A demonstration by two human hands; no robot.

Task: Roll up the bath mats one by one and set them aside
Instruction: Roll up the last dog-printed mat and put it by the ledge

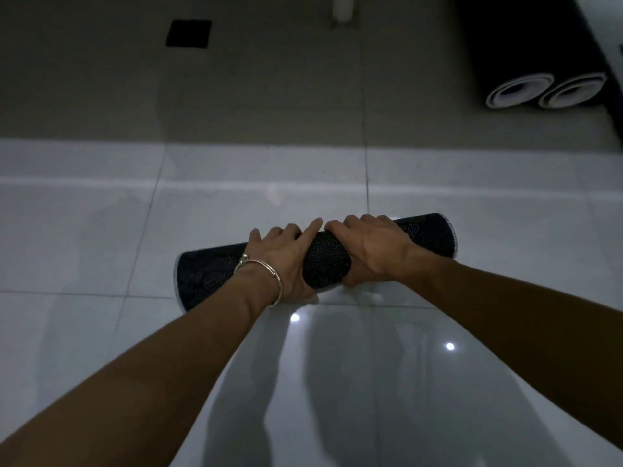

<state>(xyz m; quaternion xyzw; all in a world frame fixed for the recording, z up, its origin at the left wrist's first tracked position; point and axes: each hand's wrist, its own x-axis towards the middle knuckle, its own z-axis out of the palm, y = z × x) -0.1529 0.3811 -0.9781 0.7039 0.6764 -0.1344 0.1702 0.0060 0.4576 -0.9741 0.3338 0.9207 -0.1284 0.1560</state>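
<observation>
The dark rolled bath mat w/ dotted backing and pale edge trim [328,261] lay slantwise on the glossy white tiled floor [101,230], approx. mid-floor, well short of the far edge. The left hand [283,261], w/ a silver bangle [266,271] at the wrist, and the right hand [374,251] both curled over the roll's middle, fingers wrapped over the far side, the two hands almost touching. Two finished dark rolls w/ white inner layers [519,92] lay side by side, touching, near the far right corner. Likely risks: grip was central only, so both ends were unsupported and could loosen or telescope on lifting. The slick tile might let the roll skid, and easing the squeeze too soon could let the outer flap spring open.
</observation>
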